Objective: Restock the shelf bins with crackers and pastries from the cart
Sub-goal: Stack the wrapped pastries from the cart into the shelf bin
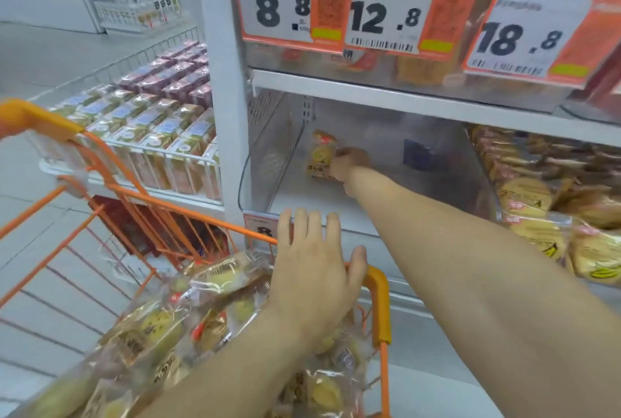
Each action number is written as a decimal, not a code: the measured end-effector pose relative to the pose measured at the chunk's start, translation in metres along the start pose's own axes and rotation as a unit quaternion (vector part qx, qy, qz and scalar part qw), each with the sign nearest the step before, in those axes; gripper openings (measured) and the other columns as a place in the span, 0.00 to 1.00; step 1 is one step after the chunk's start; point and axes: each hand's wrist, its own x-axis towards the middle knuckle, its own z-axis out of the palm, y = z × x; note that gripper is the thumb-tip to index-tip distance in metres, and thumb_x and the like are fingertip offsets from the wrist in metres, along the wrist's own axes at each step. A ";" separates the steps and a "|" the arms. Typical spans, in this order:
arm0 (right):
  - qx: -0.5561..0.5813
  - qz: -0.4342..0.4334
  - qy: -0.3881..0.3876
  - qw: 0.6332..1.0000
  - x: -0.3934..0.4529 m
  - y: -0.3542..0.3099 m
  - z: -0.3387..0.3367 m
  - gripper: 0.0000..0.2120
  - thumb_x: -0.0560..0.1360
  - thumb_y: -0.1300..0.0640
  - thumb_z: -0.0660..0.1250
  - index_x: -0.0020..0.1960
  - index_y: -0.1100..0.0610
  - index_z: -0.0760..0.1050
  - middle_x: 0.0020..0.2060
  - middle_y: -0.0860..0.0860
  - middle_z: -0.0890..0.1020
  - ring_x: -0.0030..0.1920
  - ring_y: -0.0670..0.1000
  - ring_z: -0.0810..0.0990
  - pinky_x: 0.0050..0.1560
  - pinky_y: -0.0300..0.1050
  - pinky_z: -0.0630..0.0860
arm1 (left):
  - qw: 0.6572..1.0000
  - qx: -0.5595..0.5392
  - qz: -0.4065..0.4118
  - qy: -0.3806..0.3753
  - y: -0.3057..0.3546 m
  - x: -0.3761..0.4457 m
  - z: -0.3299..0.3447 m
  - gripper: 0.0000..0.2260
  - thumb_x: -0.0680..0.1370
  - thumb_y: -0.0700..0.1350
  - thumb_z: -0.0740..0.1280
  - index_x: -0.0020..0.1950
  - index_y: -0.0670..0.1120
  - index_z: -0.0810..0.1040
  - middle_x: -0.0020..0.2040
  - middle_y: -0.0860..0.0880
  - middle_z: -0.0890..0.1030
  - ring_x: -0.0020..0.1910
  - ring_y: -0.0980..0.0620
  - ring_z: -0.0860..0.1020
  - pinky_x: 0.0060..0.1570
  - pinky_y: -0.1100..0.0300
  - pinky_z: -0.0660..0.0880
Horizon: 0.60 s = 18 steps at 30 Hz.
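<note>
— Deep inside the clear bin, the right hand has its fingers wrapped round a pastry packet, holding it close to the back-left corner. See it?

— I do. And the left hand?

— Resting on the orange cart rim, fingers straight and relaxed, thumb over the bar; it grips no packet.

— How far along would you say?

— Barely begun, I'd judge. Apart from the packet in hand, that bin shows almost nothing but bare floor and a dark blue thing I can't make out. The neighbouring bin to the right is already piled with pastries.

— And what's left?

— Plenty. A heap of wrapped pastries sits in the cart, right under the left wrist, well apart from the reaching right hand.
</note>
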 end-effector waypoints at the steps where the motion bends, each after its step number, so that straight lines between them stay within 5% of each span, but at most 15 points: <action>1: -0.030 -0.014 0.009 0.999 0.007 -0.002 0.005 0.18 0.79 0.62 0.66 0.68 0.58 0.77 0.62 0.53 0.81 0.61 0.57 0.80 0.54 0.43 0.78 | 1.000 0.006 -0.006 0.008 -0.004 0.002 0.006 0.20 0.79 0.56 0.55 0.56 0.43 0.78 0.50 0.44 0.76 0.55 0.40 0.74 0.67 0.40 0.64; 5: -0.059 -0.054 0.028 0.996 0.017 -0.013 0.017 0.15 0.77 0.59 0.69 0.63 0.54 0.81 0.60 0.52 0.83 0.58 0.54 0.82 0.54 0.41 0.79 | 0.998 0.023 0.005 0.065 -0.003 0.013 0.015 0.13 0.80 0.51 0.54 0.42 0.47 0.72 0.40 0.46 0.70 0.43 0.42 0.70 0.61 0.39 0.67; 11: 0.014 -0.021 0.058 0.998 0.029 0.005 0.026 0.18 0.76 0.55 0.74 0.62 0.60 0.77 0.59 0.56 0.82 0.57 0.53 0.81 0.48 0.36 0.71 | 0.996 0.010 -0.006 0.083 0.008 0.017 0.021 0.05 0.76 0.49 0.56 0.42 0.50 0.63 0.40 0.47 0.61 0.42 0.43 0.66 0.58 0.37 0.67; 13: 0.047 -0.044 0.043 0.997 0.033 0.010 0.026 0.12 0.75 0.54 0.75 0.56 0.58 0.80 0.56 0.55 0.84 0.51 0.51 0.81 0.51 0.39 0.77 | 0.997 0.013 -0.014 0.079 0.009 0.018 0.020 0.07 0.76 0.50 0.56 0.41 0.49 0.61 0.40 0.47 0.61 0.41 0.43 0.65 0.57 0.38 0.67; 18: 0.029 -0.081 0.033 0.996 0.034 0.008 0.028 0.14 0.79 0.45 0.69 0.55 0.55 0.82 0.53 0.54 0.86 0.54 0.54 0.84 0.60 0.50 0.80 | 0.997 0.022 -0.022 0.068 0.010 0.018 0.018 0.10 0.76 0.52 0.57 0.40 0.48 0.62 0.39 0.48 0.62 0.41 0.45 0.59 0.55 0.38 0.67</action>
